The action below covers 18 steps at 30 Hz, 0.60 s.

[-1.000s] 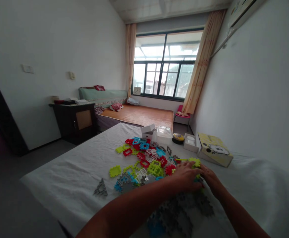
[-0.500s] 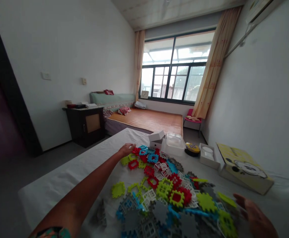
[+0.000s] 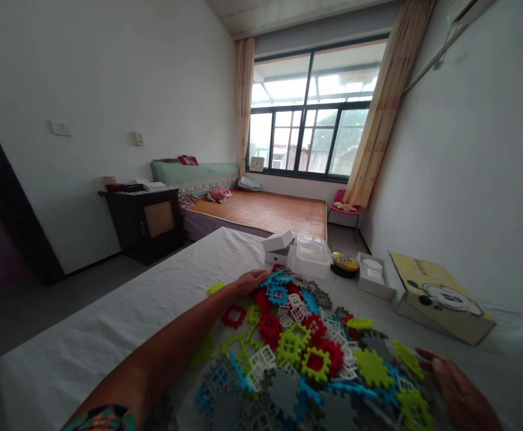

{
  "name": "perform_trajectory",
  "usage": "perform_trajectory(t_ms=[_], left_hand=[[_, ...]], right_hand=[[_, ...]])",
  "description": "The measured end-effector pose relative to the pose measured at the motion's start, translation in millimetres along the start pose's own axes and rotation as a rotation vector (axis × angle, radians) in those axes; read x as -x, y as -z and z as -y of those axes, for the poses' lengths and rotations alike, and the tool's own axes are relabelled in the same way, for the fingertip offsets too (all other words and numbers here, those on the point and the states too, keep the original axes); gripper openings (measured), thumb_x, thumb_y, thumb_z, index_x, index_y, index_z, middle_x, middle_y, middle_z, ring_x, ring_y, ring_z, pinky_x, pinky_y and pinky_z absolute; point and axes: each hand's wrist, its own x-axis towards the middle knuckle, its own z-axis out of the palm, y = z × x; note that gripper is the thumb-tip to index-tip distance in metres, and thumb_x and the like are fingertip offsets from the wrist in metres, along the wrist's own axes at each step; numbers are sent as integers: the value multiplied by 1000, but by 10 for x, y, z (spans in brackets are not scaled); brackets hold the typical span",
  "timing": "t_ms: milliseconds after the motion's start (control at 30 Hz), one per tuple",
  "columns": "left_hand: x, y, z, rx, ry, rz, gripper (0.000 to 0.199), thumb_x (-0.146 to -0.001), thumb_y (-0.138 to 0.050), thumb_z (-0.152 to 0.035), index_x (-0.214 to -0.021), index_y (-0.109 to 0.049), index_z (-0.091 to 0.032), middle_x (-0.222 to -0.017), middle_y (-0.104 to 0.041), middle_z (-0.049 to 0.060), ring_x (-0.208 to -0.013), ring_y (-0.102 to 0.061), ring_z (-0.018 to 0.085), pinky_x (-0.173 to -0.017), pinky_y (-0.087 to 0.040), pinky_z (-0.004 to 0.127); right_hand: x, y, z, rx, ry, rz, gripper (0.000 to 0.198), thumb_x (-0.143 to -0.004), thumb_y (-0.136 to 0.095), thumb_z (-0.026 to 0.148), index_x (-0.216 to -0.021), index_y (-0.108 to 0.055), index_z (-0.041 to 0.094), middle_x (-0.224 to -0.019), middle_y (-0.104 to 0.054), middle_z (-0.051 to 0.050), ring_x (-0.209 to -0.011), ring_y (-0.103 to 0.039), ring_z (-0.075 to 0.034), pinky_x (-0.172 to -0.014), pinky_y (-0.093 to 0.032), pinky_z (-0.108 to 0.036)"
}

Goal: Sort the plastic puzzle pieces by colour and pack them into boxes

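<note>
I lose the near side of the plastic pieces (image 3: 294, 344) below my view. Just right of them, the right hand (image 3: 461, 386) is loosely open, seemingly holding nothing. Toward the far edge of the bench (image 3: 64, 359), the left hand (image 3: 250, 282) meets them, grip impossible to tell.

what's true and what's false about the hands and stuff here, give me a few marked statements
1. The left hand is at the far side of the pile of toothed pieces. True.
2. The right hand grips the yellow box. False: it is open near a lime piece, apart from the box.
3. The round black-and-yellow container sits left of the open white box. True.
4. The curtains cover the window. False: they hang at its sides.
</note>
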Motion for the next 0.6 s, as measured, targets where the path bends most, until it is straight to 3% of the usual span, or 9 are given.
perform_trajectory(t_ms=[133, 267, 400, 600], left_hand=[[157, -222, -309, -7, -33, 84, 65, -79, -42, -70, -121, -62, -24, -127, -61, 0, -123, -50, 25, -106, -36, 33], [241, -362, -639, 2, -6, 171, 77, -68, -63, -65, -132, -51, -23, -137, -53, 6, -124, -49, 28, -102, -40, 35], [291, -529, -972, 29, 11, 268, 86, -59, -75, -57, -132, -50, -20, -129, -58, 11, -113, -56, 31, -93, -47, 38], [415, -860, -1615, 85, -74, 402, 76, -71, -70, -51, -135, -46, -19, -135, -51, 14, -117, -54, 29, -90, -49, 36]], right_hand=[[38, -21, 65, 30, 9, -20, 51, -82, -36, 56, -111, -62, 23, -95, -72, -7, -94, -66, -26, -81, -49, -37], [64, -27, 122, 46, 45, -30, 50, -81, -36, 54, -109, -63, 22, -94, -72, -7, -91, -66, -25, -76, -49, -33], [88, -36, 195, 68, 76, -37, 49, -79, -37, 52, -107, -64, 21, -94, -72, -6, -87, -66, -23, -74, -49, -31], [122, -27, 214, 70, 106, -25, 48, -79, -36, 49, -103, -65, 20, -93, -72, -6, -85, -66, -23, -74, -49, -31]])
